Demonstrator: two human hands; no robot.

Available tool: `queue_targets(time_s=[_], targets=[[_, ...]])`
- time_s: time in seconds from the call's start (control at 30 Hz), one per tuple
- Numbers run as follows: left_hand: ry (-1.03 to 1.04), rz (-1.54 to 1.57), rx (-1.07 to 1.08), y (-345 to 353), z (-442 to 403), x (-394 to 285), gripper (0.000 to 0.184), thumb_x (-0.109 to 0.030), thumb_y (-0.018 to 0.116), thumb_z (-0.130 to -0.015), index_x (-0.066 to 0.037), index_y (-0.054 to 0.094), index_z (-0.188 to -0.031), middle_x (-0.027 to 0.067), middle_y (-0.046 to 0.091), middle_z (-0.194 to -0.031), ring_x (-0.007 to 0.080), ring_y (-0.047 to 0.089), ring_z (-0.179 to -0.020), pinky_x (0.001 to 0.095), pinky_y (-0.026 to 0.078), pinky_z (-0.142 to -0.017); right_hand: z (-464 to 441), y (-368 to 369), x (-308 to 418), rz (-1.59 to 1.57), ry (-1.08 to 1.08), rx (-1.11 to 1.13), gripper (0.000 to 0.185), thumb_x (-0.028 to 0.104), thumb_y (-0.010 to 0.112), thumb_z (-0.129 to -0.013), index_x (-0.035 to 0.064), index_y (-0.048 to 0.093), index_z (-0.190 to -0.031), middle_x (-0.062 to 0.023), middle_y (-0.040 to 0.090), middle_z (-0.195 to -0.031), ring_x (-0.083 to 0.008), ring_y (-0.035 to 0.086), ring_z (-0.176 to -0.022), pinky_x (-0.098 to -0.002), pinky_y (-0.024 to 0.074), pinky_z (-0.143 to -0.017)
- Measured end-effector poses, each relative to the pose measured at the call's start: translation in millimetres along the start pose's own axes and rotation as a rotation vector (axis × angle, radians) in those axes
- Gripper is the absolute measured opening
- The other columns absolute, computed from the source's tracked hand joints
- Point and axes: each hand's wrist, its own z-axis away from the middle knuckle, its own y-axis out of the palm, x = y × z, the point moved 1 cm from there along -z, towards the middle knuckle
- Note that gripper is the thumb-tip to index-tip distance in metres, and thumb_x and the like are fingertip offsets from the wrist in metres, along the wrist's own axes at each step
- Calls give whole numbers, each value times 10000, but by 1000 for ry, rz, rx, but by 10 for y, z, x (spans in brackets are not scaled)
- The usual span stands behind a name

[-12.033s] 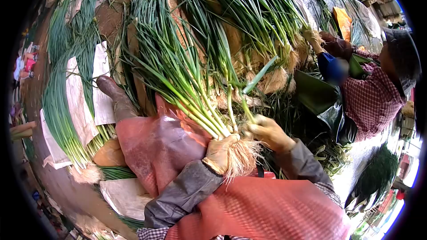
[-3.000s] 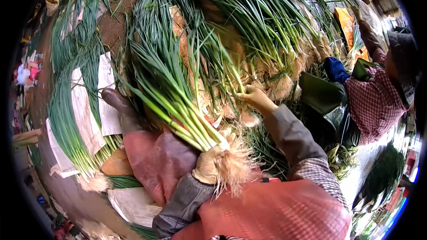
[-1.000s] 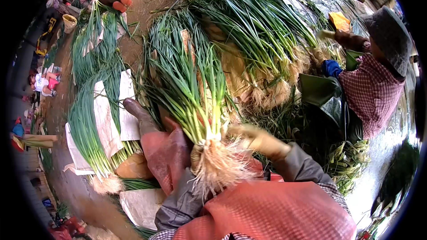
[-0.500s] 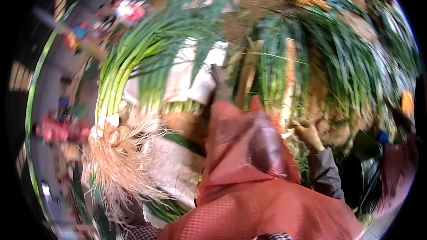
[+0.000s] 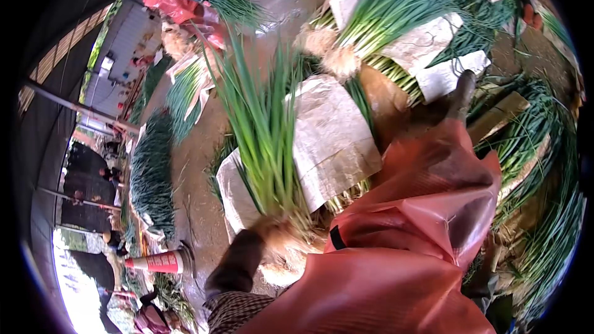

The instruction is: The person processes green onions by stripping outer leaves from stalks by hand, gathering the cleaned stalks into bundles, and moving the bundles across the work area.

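My left hand (image 5: 269, 226) is at the root end of a bunch of green onions (image 5: 263, 142), its fingers blurred and mostly hidden by the roots. The leaves of this bunch point up over a pale sheet (image 5: 328, 139) on the left side of my red apron (image 5: 402, 210). Under that sheet lie more onions, their stems showing at its lower edge. My right hand (image 5: 492, 253) is low at the right, beside the onion pile (image 5: 544, 210); it is dim and partly cut off by the apron, and its fingers are not clear.
Further onion bundles (image 5: 383, 18) with pale sheets lie beyond my boot (image 5: 461, 96). A person in red (image 5: 176, 0) bends over at the upper left, near more onions. Dark green bundles (image 5: 151, 173) line the left side, and a red and white cone (image 5: 164, 262) lies below them.
The view has swung left. My left hand and the onion bunch have gone from in front of the apron to the left side, over the pale sheet. My right hand remains near the right pile.
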Motion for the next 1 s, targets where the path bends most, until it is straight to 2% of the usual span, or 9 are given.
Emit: queue_targets(time_s=[0.13, 0.37, 0.53, 0.77, 0.8, 0.83, 0.87, 0.93, 1.0], targets=[[-136, -130, 28, 361, 154, 802, 474, -127, 601, -838, 21, 468, -1269, 141, 498, -1260, 205, 493, -1137, 308, 409, -957, 167, -196, -531, 183, 155, 1, 149, 175, 540, -872, 53, 617, -908, -20, 512, -699, -123, 448, -597, -272, 367, -536], [31, -247, 17, 378, -18, 621, 479, -146, 585, -865, 21, 451, -1294, 123, 509, -1249, 199, 490, -1131, 301, 397, -951, 914, -384, -1238, 468, 313, 69, 202, 240, 565, -876, 45, 600, -918, -64, 535, -743, -154, 485, -651, -313, 405, -586], [297, -88, 12, 534, -262, -305, 483, -159, 574, -884, 21, 438, -1311, 111, 518, -1241, 194, 488, -1127, 297, 389, -947, 1080, -364, -1035, 554, 301, 10, 250, 286, 583, -879, 40, 588, -926, -95, 551, -774, -175, 511, -689, -342, 431, -622], [642, 67, 507, 2468, 303, -2767, 470, -80, 520, -856, 40, 428, -1301, 123, 475, -1291, 208, 458, -1188, 328, 332, -1037, -1113, -241, -459, 370, 30, -452, 346, 336, 612, -880, 7, 539, -954, -130, 567, -879, -214, 541, -785, -377, 467, -710], [633, 84, 573, 2679, 495, -3027, 467, -90, 527, -856, 36, 433, -1296, 125, 473, -1293, 215, 463, -1188, 332, 342, -1033, -1413, -286, -228, 463, 338, -222, 342, 331, 625, -875, 18, 540, -982, -130, 571, -961, -217, 555, -832, -368, 480, -768], [668, 92, 624, 2972, 746, -3248, 474, -94, 539, -849, 38, 435, -1292, 131, 477, -1290, 234, 472, -1184, 339, 352, -1028, -1463, -238, 49, 388, 393, -147, 327, 299, 561, -923, 21, 540, -1091, -134, 568, -1025, -204, 564, -874, -345, 477, -822], [701, 103, 674, 3248, 975, -3410, 480, -98, 550, -842, 39, 437, -1288, 137, 480, -1287, 252, 480, -1180, 347, 362, -1024, -1769, -217, -224, 502, 275, -112, 299, 263, 551, -931, 29, 538, -1116, -115, 570, -951, -180, 543, -784, -321, 483, -721], [728, 138, 847, 3631, 1144, -3549, 459, -146, 542, -882, 22, 423, -1292, 141, 455, -1321, 258, 512, -1161, 356, 391, -1007, -1888, -452, -231, 211, 368, -166, 254, 225, 559, -925, 30, 564, -1088, -92, 588, -845, -161, 528, -680, -300, 475, -613], [686, 177, 978, 4004, 1338, -3617, 450, -131, 560, -866, 22, 438, -1272, 153, 472, -1300, 266, 531, -1136, 363, 413, -994, -1629, -856, -323, 98, 214, -391, 210, 207, 567, -915, 47, 603, -1045, -55, 582, -743, -134, 487, -572, -278, 450, -536]])
